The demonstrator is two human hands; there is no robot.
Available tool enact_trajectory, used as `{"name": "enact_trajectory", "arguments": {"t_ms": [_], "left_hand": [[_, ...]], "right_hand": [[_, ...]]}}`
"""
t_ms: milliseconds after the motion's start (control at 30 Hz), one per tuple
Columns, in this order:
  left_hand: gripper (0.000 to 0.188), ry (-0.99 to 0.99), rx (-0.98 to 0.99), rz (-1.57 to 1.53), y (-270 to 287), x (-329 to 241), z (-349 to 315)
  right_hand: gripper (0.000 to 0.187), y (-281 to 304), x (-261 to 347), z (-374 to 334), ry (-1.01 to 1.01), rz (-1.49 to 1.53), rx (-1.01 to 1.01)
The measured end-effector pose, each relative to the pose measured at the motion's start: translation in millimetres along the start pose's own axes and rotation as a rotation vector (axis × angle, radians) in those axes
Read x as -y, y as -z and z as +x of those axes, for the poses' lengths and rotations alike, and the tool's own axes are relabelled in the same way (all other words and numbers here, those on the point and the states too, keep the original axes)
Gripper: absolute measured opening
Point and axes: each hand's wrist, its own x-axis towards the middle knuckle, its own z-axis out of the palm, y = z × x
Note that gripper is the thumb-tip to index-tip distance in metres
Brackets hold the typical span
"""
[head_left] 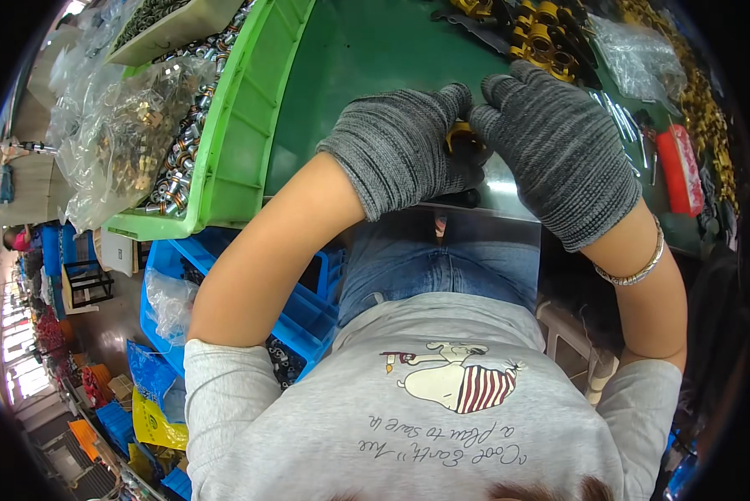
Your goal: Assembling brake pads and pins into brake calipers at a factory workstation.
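Pinching a small yellow part [460,134] between them, left hand [400,146] and right hand [554,150] curl tight over the green bench [366,58]. More yellow parts [542,33] wait beyond; assembly looks mid-way, though gloves hide the joint.

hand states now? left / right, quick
Left hand: gloved, curled shut on the small yellow part.
Right hand: gloved, fingertips closed onto the same yellow part from the other side; grip itself is hidden.
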Motion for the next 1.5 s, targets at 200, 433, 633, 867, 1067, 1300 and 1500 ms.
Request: {"name": "enact_trajectory", "arguments": {"t_ms": [200, 433, 633, 867, 1067, 1300, 1500], "left_hand": [[0.049, -0.018, -0.038, -0.009, -1, 1, 4], [0.049, -0.018, -0.024, 0.062, -6, -2, 0], [0.052, -0.037, -0.199, -0.141, -6, 9, -18], [0.05, -0.177, -0.541, -0.977, -27, 17, -23], [0.05, -0.194, -0.626, -1.203, -43, 6, -31], [0.046, -0.126, -0.52, -1.314, -51, -10, -41], [0.045, -0.183, -0.495, -1.537, -51, -12, -41]], "right_hand": [[0.028, -14, -6, -4, 0.058, 0.005, -0.13], [0.023, -3, 8, -5, -0.104, 0.095, -0.043], [0.017, -14, -9, -38, -0.377, 0.639, -0.32], [0.015, -49, 7, -69, -0.787, 1.395, -0.625], [0.015, -34, 29, -54, -0.733, 1.526, -0.653], [0.023, -30, 44, -55, -0.687, 1.482, -0.713], [0.028, -24, 39, -54, -0.664, 1.67, -0.742]]}}
